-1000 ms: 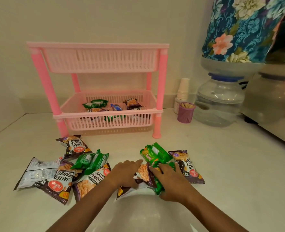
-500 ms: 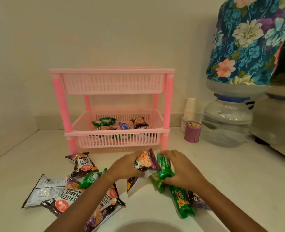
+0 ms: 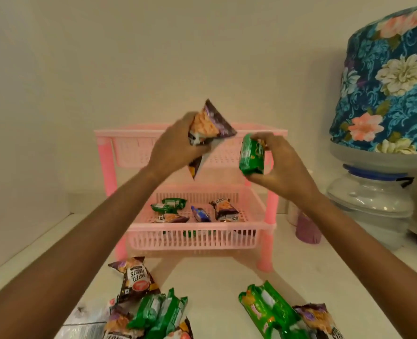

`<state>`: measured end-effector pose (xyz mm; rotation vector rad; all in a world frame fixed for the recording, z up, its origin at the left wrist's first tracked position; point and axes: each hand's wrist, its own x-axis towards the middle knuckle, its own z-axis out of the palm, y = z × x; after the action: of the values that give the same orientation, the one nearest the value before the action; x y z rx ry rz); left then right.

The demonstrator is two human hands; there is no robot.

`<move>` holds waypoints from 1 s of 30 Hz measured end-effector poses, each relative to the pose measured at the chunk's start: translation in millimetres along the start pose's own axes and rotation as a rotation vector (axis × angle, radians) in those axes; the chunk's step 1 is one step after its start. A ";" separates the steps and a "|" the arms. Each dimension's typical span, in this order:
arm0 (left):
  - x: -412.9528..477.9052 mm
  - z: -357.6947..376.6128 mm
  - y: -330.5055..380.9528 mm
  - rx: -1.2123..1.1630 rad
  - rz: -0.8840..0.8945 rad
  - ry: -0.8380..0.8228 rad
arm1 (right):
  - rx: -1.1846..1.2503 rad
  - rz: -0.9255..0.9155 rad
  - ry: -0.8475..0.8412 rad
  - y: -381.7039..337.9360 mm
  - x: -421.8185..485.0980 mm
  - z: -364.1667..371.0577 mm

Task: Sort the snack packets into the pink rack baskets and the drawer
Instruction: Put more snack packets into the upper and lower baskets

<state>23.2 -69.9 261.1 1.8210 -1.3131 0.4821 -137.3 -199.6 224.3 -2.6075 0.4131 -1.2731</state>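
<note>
My left hand [image 3: 173,149] grips a brown salted-peanut packet [image 3: 208,126], lifted in front of the pink rack's top basket [image 3: 129,152]. My right hand [image 3: 277,165] holds a green snack packet [image 3: 251,154] at the same height, just right of the peanut packet. The lower basket [image 3: 195,237] holds several packets, green, blue and brown. On the counter near me lie more peanut packets [image 3: 136,280] and green packets [image 3: 162,311] at the left, and another green packet [image 3: 268,309] at the right. No drawer is in view.
A water dispenser jar [image 3: 373,206] under a floral cover [image 3: 386,89] stands at the right. A purple cup [image 3: 307,231] sits between it and the rack. A silvery packet [image 3: 85,319] lies at the bottom left.
Both hands have risen from the counter to the top basket's height, each carrying its packet. The view has tilted up and moved closer to the rack.
</note>
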 end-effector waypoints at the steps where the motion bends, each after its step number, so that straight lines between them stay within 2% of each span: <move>1: 12.7 -8.2 -2.5 0.014 0.022 0.053 | -0.001 -0.026 0.029 -3.1 13.1 0.2; 4: 47.9 -29.3 -17.4 0.103 0.067 0.154 | 0.006 -0.084 0.094 -13.1 49.7 4.7; 7: 80.1 -42.4 -45.4 0.231 0.044 0.156 | 0.023 -0.109 0.128 -21.3 81.2 15.2; 13: 110.0 -46.0 -108.8 0.432 -0.219 -0.078 | 0.094 -0.029 0.116 -33.5 140.4 52.5; 15: 113.3 -43.9 -126.5 0.411 -0.296 -0.147 | 0.070 0.051 0.023 -35.8 160.6 66.7; 19: 115.5 -39.6 -144.5 0.368 -0.383 -0.230 | -0.017 0.239 -0.353 -42.1 190.8 90.8; 22: 116.7 -36.7 -149.3 0.304 -0.403 -0.218 | -0.193 0.259 -0.523 -49.3 201.7 111.4; 26: 117.1 -34.4 -156.3 0.258 -0.415 -0.155 | -0.260 0.307 -0.757 -56.6 215.8 135.1; 30: 117.8 -32.1 -158.6 0.271 -0.413 -0.149 | -0.252 0.356 -0.753 -64.6 228.0 150.7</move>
<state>217.7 -95.8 300.7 2.3222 -0.9581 0.3130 126.5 -206.4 320.6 -2.7825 0.8632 -0.0991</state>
